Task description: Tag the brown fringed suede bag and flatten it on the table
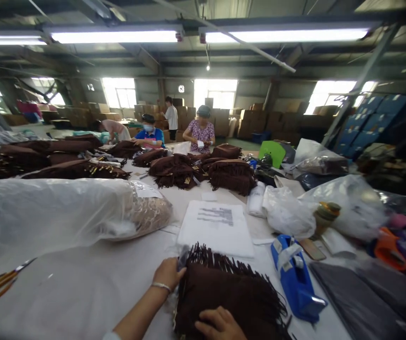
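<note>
Standing by the long white-covered work table (82,283), biggest thing on it is the bulky clear plastic bag stuffed with pale material (57,215), sprawled along the left side. Further back, toward the far edge, there are heaps of dark brown fringed pieces (203,172), with a few people working across from us.

Right at the near edge sits the dark brown fringed fabric piece (227,295), flat on the table, fringe fanning out toward the far side and the right. The person's left hand (168,274), silver bracelet on the wrist, is clenched round its upper left corner, along with a bit of clear plastic. The right hand (220,325) lies fingers-down on the near part of the fabric, pressing rather than gripping as far as I can see.

Just beyond the fabric is a white folded packet with printed black text (217,226). To the right, just beside the fringe, a blue plastic tape dispenser (295,278). Over at the left edge, orange-handled scissors (1,281) lie well apart from the hands.
</note>
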Demonstrator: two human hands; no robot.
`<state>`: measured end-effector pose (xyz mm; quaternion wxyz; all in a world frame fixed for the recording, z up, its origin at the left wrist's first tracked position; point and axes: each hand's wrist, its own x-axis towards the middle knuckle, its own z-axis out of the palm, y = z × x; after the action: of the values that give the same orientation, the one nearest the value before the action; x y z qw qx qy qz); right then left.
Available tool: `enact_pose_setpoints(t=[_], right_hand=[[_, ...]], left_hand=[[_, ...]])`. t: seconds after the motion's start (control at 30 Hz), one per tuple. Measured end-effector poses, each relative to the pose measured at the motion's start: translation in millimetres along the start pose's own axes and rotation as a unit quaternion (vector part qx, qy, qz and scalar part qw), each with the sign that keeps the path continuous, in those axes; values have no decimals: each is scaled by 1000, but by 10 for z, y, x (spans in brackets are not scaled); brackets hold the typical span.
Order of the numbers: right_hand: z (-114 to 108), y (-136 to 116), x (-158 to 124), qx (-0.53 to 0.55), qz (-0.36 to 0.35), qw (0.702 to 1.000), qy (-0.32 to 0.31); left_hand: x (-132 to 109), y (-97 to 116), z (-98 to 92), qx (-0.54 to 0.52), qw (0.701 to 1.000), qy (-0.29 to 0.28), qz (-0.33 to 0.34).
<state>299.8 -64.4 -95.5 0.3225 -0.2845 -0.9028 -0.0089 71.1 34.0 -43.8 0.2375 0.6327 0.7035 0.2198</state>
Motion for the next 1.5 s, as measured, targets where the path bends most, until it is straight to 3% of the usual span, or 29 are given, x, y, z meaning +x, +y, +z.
enact_pose_setpoints(t=[0.1, 0.17, 0.27, 0.37, 0.47, 0.6, 0.7, 0.8, 0.9, 0.97, 1.1, 1.13, 1.2, 1.3, 1.37, 1.5], right_hand=[[-209, -4, 95, 31, 66, 995, -61], [-367, -17, 161, 68, 126, 983, -116], [-479, -75, 282, 96, 190, 967, -138], [-350, -250, 417, 79, 217, 965, -123], [-78, -474, 523, 61, 216, 964, -140], [104, -524, 567, 42, 224, 957, -181], [-8, -348, 536, 75, 177, 952, -239], [-171, -147, 468, 138, 132, 944, -269], [-263, -13, 363, 210, 149, 937, -234], [-299, 31, 305, 243, 181, 932, -201], [-375, -44, 350, 240, 235, 921, -200], [-380, -105, 391, 220, 244, 922, -206], [-340, -260, 466, 161, 252, 929, -216], [-151, -470, 475, 61, 231, 945, -222], [-1, -513, 399, -7, 202, 957, -208], [116, -363, 229, -101, 112, 971, -185]], left_hand=[[110, -64, -102, -41, 999, 6, -15], [18, -224, -258, -80, 996, 21, -25], [-393, -503, -469, -125, 989, 67, -50], [-1005, -658, -511, -129, 983, 116, -54], [-1508, -710, -390, -121, 980, 154, 15], [-1729, -763, -229, -74, 967, 140, 201], [-1685, -687, -103, -58, 947, 62, 309], [-1606, -403, 121, -12, 927, -22, 374], [-1553, -30, 331, 6, 926, -92, 367], [-1545, 141, 366, -8, 932, -136, 336], [-1568, 112, 149, -80, 925, -199, 315], [-1556, 40, 65, -105, 928, -186, 305], [-1468, -139, -83, -104, 954, -94, 265], [-1161, -413, -169, 60, 972, 59, 219], [-905, -547, -118, 154, 960, 75, 220], [-557, -646, 50, 223, 942, 46, 246]])
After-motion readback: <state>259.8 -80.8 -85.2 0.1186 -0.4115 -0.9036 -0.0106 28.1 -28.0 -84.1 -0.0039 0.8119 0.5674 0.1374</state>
